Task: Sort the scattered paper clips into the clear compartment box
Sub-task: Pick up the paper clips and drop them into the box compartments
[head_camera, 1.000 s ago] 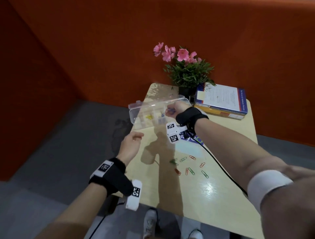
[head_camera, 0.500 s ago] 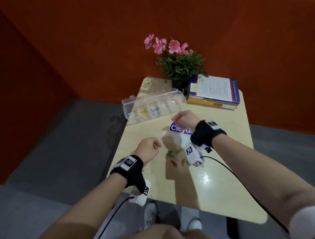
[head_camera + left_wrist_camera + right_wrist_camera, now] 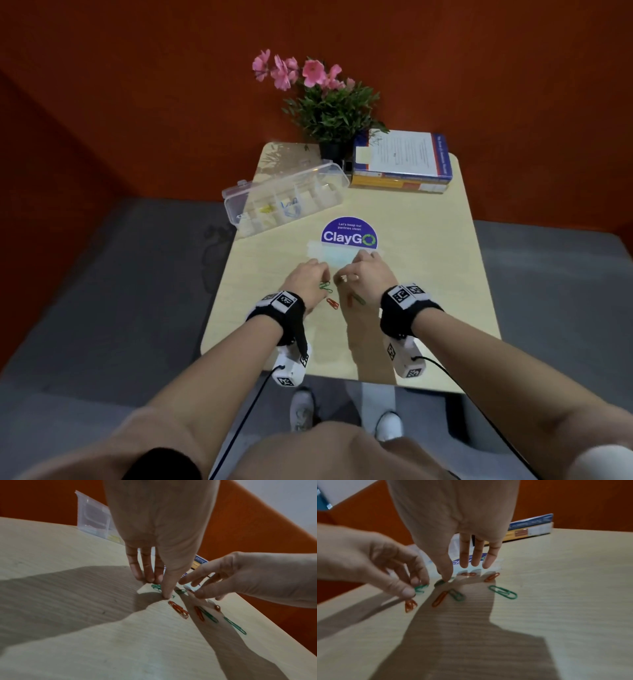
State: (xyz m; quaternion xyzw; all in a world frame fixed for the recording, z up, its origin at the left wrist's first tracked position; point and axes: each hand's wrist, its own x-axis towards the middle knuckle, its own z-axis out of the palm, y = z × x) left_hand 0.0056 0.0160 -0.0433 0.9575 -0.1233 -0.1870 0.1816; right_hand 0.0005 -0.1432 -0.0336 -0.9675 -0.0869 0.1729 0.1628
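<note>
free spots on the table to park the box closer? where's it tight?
Bare table right of the ClayGo sticker, up to the books; also the near edge behind both wrists. Crowded: mid-table, where left hand and right hand work the paper clips. Compartment box fills the far-left corner.

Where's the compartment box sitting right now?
In the head view the clear compartment box sits open at the table's far left edge, left of the books and beyond the ClayGo sticker.
</note>
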